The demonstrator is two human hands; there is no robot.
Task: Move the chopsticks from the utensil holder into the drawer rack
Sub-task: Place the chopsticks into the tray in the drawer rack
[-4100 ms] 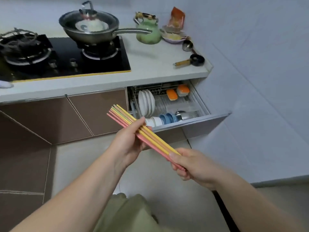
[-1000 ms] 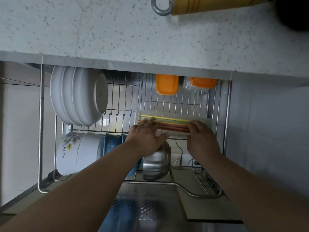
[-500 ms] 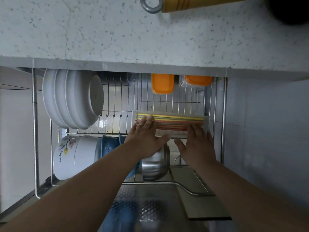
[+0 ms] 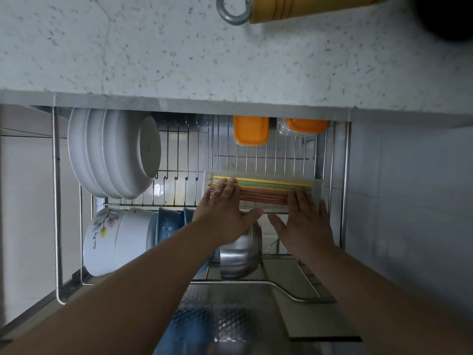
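Note:
Several yellow, green and pink chopsticks [image 4: 266, 189] lie flat, side by side, in a clear plastic tray [image 4: 318, 187] that rests on the wire drawer rack [image 4: 256, 155]. My left hand [image 4: 225, 213] is spread flat, with its fingertips on the left ends of the chopsticks. Over the right ends, my right hand [image 4: 304, 221] lies flat too, fingers apart. Neither hand grips anything.
White bowls [image 4: 112, 155] stand on edge at the rack's left. Below them are a leaf-patterned bowl [image 4: 102, 239], blue bowls [image 4: 169, 224] and a steel bowl [image 4: 242, 254]. Two orange-lidded boxes [image 4: 252, 130] sit at the back. The speckled counter [image 4: 179, 52] overhangs the drawer.
Earlier both hands held the chopstick bundle in the air, away from the drawer. Now the chopsticks lie in the tray, and the right hand has opened flat over them.

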